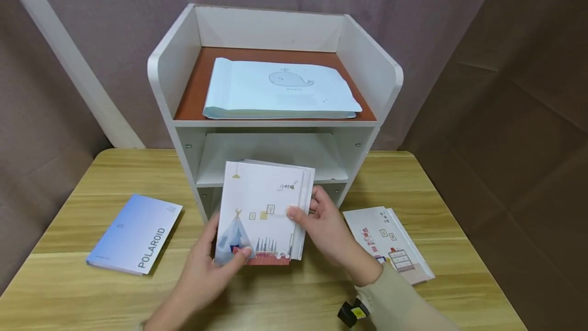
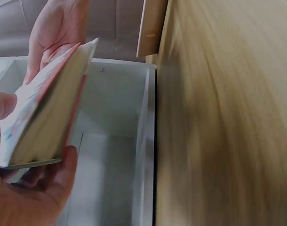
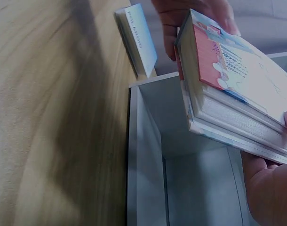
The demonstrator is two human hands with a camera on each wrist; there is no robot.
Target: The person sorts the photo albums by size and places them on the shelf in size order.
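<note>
A thick white photo album [image 1: 262,193] with a tent drawing on its cover is held up between both hands, in front of the shelf unit. My left hand [image 1: 209,269] grips its lower left side, thumb on the cover and fingers behind. On the other side, my right hand [image 1: 333,229] pinches the spine edge, its thumb on the front. The album's page block [image 2: 51,110] faces the left wrist camera, and its red-and-white cover [image 3: 242,66] shows in the right wrist view. Fingers behind the album are partly hidden.
The white shelf unit [image 1: 390,73] stands at the table's back, with a whale-print album [image 1: 285,86] lying on its top. A blue POLAROID album [image 1: 133,234] lies on the wooden table [image 1: 55,275] at left. Another white album [image 1: 390,249] lies at right, partly behind the right forearm.
</note>
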